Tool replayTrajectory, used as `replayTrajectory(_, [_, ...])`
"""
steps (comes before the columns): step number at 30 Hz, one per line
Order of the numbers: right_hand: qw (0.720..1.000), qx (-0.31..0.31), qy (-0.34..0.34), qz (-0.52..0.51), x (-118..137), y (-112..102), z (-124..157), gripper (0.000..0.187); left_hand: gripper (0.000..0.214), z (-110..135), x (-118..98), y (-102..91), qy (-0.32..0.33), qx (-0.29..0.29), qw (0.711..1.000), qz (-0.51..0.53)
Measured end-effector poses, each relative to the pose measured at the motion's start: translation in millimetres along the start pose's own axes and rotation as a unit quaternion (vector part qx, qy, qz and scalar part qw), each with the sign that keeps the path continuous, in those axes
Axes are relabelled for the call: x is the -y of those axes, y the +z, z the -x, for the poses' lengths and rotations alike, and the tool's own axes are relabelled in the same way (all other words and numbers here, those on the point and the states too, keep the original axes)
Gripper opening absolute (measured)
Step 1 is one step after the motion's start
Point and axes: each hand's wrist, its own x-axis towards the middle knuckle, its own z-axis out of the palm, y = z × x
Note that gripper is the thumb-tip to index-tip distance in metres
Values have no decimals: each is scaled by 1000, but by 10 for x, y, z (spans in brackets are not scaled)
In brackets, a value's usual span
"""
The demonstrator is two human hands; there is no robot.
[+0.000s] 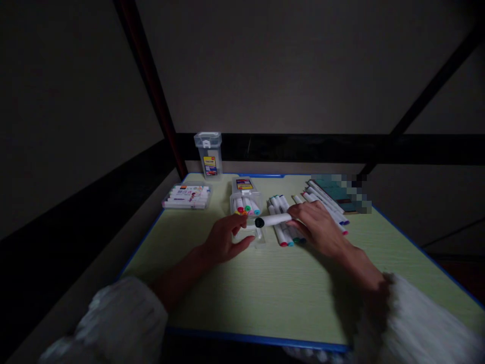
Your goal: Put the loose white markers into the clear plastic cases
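Observation:
My right hand (pixel 320 225) is closed on a white marker (pixel 273 220) with a black cap, holding it level with the cap pointing left. My left hand (pixel 225 240) curls around the edge of a clear plastic marker box (pixel 248 205) that lies open on its side, with several coloured marker caps showing inside. A row of white markers (pixel 284 222) lies on the table just under and behind the held one.
A pale green table (pixel 265 288) with a blue rim. A closed clear box of markers (pixel 187 196) lies at the back left, an upright clear box (pixel 208 154) stands at the far edge, and more markers (pixel 326 205) rest beside a dark booklet at the back right.

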Motion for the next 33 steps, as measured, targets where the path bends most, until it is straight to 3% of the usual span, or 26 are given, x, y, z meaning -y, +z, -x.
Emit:
replayTrajectory(9, [998,35,-43,-9,105,-3,-45,22,25,3,-62,-47,62,-14,996,-64])
replayTrajectory(15, [998,30,-53,-24,132,12,-55,19,17,10,-33,-33,105,34,993,-41])
replayTrajectory(24, [997,-29,-65,-16,283,69,-100,16,12,-62,-177,-24,199,61,976,-60])
replayTrajectory(27, [997,-36,-59,-35,335,109,-128,14,4,-100,-240,-50,225,81,968,-80])
replayTrajectory(33, [993,-1,-25,-118,390,180,-147,21,9,-145,-265,-69,241,87,961,-102])
